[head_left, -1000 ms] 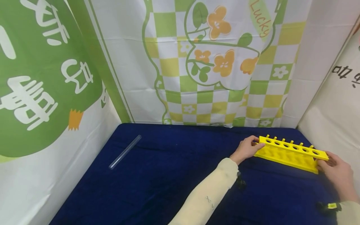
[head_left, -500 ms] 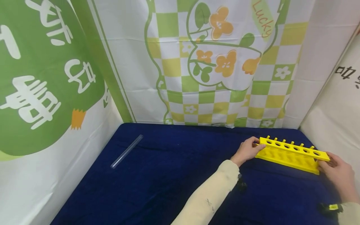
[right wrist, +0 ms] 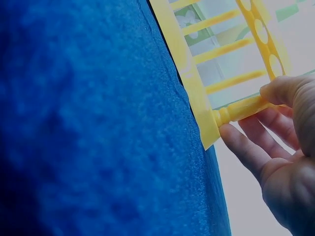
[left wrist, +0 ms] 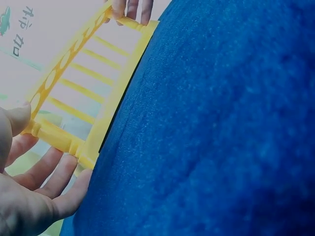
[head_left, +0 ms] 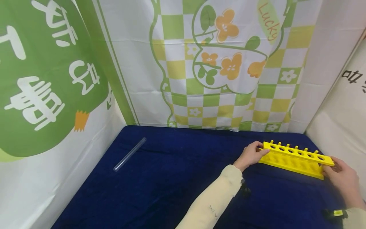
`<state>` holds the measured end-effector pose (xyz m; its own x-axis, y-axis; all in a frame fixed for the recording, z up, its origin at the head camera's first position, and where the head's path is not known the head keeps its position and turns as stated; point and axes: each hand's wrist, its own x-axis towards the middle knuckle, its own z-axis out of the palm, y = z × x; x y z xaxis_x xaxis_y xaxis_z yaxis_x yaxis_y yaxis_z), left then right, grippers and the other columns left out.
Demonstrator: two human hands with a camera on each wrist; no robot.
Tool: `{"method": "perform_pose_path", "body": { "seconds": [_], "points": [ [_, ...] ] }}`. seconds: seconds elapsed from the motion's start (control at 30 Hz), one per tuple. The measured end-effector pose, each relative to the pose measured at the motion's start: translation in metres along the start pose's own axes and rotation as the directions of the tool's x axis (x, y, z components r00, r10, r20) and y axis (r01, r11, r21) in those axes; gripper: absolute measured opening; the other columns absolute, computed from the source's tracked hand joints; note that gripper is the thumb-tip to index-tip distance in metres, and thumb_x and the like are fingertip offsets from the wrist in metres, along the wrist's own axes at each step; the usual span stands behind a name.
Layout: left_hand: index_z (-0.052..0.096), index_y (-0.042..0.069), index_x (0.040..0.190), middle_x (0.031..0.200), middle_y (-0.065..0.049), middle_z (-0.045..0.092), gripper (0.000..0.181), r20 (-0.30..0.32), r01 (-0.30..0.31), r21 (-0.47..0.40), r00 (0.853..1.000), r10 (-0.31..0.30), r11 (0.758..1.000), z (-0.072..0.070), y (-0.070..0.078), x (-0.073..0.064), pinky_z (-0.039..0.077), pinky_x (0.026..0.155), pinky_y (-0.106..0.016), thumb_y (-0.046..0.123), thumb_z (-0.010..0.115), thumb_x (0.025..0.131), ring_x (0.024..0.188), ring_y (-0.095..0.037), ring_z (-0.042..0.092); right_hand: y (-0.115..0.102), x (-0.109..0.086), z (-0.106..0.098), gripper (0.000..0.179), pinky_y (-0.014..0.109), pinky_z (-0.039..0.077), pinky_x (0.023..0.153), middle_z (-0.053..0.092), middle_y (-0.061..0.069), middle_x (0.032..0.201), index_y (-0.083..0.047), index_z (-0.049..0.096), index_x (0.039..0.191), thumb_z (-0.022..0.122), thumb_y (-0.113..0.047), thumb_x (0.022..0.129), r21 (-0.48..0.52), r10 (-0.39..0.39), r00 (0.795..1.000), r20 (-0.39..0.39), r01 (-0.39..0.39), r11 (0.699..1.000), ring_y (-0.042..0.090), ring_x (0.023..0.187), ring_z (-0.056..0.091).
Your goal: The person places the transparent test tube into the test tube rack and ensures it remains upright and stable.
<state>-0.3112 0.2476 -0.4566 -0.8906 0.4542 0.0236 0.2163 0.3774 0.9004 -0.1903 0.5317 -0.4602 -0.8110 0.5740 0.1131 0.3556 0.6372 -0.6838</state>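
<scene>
A yellow test tube rack (head_left: pixel 288 163), with a row of round holes on top and pegs along its back, stands at the right of the blue cloth. My left hand (head_left: pixel 251 155) holds its left end, thumb on the upper rail and fingers around the end post. At the other end, my right hand (head_left: pixel 344 178) grips the post (right wrist: pixel 246 108) between thumb and fingers. Both wrist views show the base (left wrist: pixel 118 93) right at the cloth surface. The holes contain no tubes. A clear glass test tube (head_left: pixel 130 155) lies slanted at the left, apart from both hands.
Dark blue cloth (head_left: pixel 177 178) covers the table. A printed curtain (head_left: pixel 211 105) hangs along the back edge. Green-and-white fabric (head_left: pixel 43 95) borders the left side, and a pale sheet (head_left: pixel 340 127) the right.
The head view has shifted slightly. Both hands keep their hold on the rack, which sits nearly where it was; the test tube has not moved on the cloth.
</scene>
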Motion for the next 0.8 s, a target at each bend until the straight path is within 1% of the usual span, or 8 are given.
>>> {"method": "perform_pose_path", "body": {
  "seconds": [0.3,0.5,0.8],
  "points": [
    [0.062,0.027,0.117,0.108,0.009,0.064,0.032,-0.001,-0.011,-0.014,1.0,0.011,1.0,-0.0015,-0.0035,-0.002,0.05,0.066,-0.024,0.048,0.063,0.093,0.083,-0.005,0.056,-0.0034,-0.0006,0.0028,0.065,0.017,0.045,0.044,0.039,0.046,0.136,0.011,0.019,0.15,0.048,-0.012,0.096,0.002,0.004,1.0,0.003,-0.004,1.0,0.058,0.114,0.051],
    [0.062,0.027,0.115,0.107,0.01,0.064,0.03,-0.016,-0.008,-0.017,1.0,0.008,1.0,-0.0006,-0.0061,-0.0022,0.05,0.066,-0.023,0.047,0.064,0.093,0.083,-0.004,0.056,-0.0011,0.0012,0.0063,0.064,0.018,0.045,0.044,0.039,0.045,0.137,0.01,0.019,0.151,0.047,-0.012,0.097,0.0,0.008,1.0,0.004,-0.008,1.0,0.057,0.115,0.05],
    [0.062,0.028,0.114,0.109,0.01,0.064,0.029,-0.014,-0.008,-0.015,1.0,0.008,1.0,-0.0024,-0.0048,-0.0028,0.05,0.068,-0.023,0.048,0.064,0.093,0.085,-0.004,0.056,-0.0009,0.0005,0.0051,0.063,0.016,0.044,0.043,0.039,0.047,0.134,0.012,0.019,0.15,0.047,-0.009,0.098,0.005,-0.037,0.999,0.005,0.037,0.999,0.058,0.112,0.05]
  ]
}}
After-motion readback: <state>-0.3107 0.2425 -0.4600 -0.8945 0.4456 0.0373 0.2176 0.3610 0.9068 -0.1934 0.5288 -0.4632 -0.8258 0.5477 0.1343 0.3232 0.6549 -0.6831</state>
